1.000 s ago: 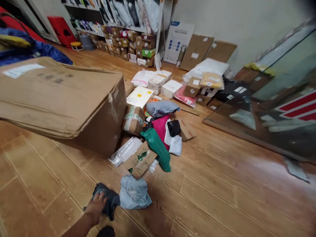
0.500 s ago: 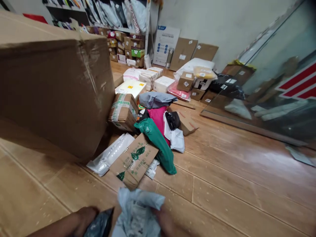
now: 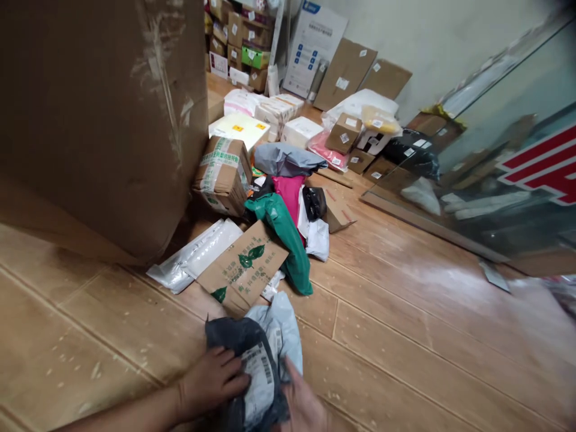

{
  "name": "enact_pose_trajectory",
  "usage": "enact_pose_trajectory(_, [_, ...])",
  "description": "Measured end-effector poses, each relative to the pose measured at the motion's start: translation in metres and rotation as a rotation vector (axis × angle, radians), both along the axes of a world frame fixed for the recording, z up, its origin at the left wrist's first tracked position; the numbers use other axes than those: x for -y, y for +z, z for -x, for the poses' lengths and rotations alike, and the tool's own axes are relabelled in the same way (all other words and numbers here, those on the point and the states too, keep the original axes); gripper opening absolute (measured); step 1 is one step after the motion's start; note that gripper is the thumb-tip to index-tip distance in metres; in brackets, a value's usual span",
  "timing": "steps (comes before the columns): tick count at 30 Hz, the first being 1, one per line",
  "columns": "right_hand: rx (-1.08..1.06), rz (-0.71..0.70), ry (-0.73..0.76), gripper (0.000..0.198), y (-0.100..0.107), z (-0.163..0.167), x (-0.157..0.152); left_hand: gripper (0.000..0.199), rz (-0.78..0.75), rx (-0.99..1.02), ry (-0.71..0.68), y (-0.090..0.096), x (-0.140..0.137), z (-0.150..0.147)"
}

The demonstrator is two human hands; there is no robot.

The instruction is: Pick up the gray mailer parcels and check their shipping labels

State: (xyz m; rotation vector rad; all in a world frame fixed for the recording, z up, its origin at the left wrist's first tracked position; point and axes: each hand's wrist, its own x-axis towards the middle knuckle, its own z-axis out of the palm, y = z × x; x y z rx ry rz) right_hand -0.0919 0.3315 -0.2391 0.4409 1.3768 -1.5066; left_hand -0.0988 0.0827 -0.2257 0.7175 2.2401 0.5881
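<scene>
- The left hand (image 3: 211,381), at the lower centre of the frame, has its fingers curled closed over a dark grey mailer bag (image 3: 245,360), pinching it at its left edge.
- The right hand (image 3: 303,408), at the bottom edge, lies against the bag's right side with fingers partly spread; whether it truly grips cannot be told, as most of it is cut off.
- The dark grey mailer bag lies on top of a light grey mailer bag (image 3: 285,330), both low over the wooden floor (image 3: 405,336).
- The dark bag looks soft, light and crumpled, its plastic skin probably slippery; a pinch on a bunched edge or a hold around the bulk seems the safest grip.
- Its long axis runs roughly from the bottom of the frame upward, the white shipping label (image 3: 258,378) facing up.
- Just above it lie a flat cardboard box with green leaves (image 3: 243,270), a green bag (image 3: 285,240) and a big carton (image 3: 103,114) at upper left.
</scene>
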Motion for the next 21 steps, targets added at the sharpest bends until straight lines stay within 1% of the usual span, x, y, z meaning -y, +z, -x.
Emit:
enact_pose_trajectory(1, [0.140,0.090,-0.028,0.086,0.000,0.001,0.002,0.054,0.017,0.030,0.005,-0.014,-0.004,-0.009])
enact_pose_trajectory(2, [0.256,0.139,-0.079,0.085,-0.002,-0.001,0.005,0.064,0.053,0.095,0.041,-0.027,-0.006,-0.017])
enact_pose_trajectory(3, [0.327,0.141,-0.146,0.080,-0.007,-0.004,0.008,0.076,0.085,0.165,0.056,-0.037,-0.007,-0.025])
enact_pose_trajectory(4, [0.344,0.096,-0.215,0.074,-0.013,-0.008,0.011,0.086,0.105,0.220,0.047,-0.044,-0.005,-0.031])
enact_pose_trajectory(5, [0.312,0.012,-0.272,0.071,-0.021,-0.012,0.014,0.091,0.107,0.254,0.004,-0.048,-0.003,-0.036])
enact_pose_trajectory(6, [0.261,-0.061,-0.300,0.069,-0.028,-0.016,0.018,0.092,0.086,0.255,-0.057,-0.049,0.000,-0.038])
enact_pose_trajectory(7, [0.202,-0.103,-0.304,0.068,-0.035,-0.020,0.022,0.088,0.048,0.226,-0.112,-0.048,0.003,-0.039])
enact_pose_trajectory(8, [0.138,-0.120,-0.287,0.065,-0.039,-0.021,0.025,0.080,0.004,0.176,-0.135,-0.047,0.007,-0.037])
enact_pose_trajectory(9, [0.065,-0.131,-0.256,0.058,-0.042,-0.021,0.027,0.071,-0.038,0.118,-0.117,-0.045,0.010,-0.034])
enact_pose_trajectory(10, [-0.015,-0.146,-0.224,0.048,-0.043,-0.020,0.029,0.060,-0.072,0.049,-0.047,-0.044,0.012,-0.031])
enact_pose_trajectory(11, [-0.092,-0.155,-0.198,0.036,-0.042,-0.018,0.030,0.048,-0.092,-0.028,0.076,-0.045,0.014,-0.027])
enact_pose_trajectory(13, [-0.247,-0.146,-0.118,0.018,-0.034,-0.012,0.030,0.030,-0.098,-0.156,0.440,-0.055,0.018,-0.022])
enact_pose_trajectory(14, [-0.331,-0.128,-0.042,0.015,-0.027,-0.009,0.029,0.031,-0.102,-0.170,0.630,-0.064,0.019,-0.021])
enact_pose_trajectory(15, [-0.409,-0.099,0.045,0.015,-0.019,-0.007,0.028,0.042,-0.133,-0.131,0.782,-0.075,0.020,-0.022])
enact_pose_trajectory(16, [-0.471,-0.063,0.135,0.016,-0.010,-0.005,0.026,0.058,-0.197,-0.038,0.882,-0.087,0.021,-0.024])
enact_pose_trajectory(17, [-0.510,-0.016,0.229,0.017,-0.001,-0.004,0.024,0.074,-0.287,0.094,0.927,-0.098,0.022,-0.028])
enact_pose_trajectory(19, [-0.527,0.064,0.356,0.018,0.018,-0.003,0.020,0.098,-0.487,0.374,0.934,-0.115,0.022,-0.039])
enact_pose_trajectory(20, [-0.522,0.095,0.397,0.018,0.026,-0.001,0.017,0.103,-0.571,0.488,0.922,-0.118,0.022,-0.045])
enact_pose_trajectory(21, [-0.516,0.117,0.439,0.016,0.033,0.001,0.013,0.104,-0.631,0.589,0.902,-0.117,0.020,-0.051])
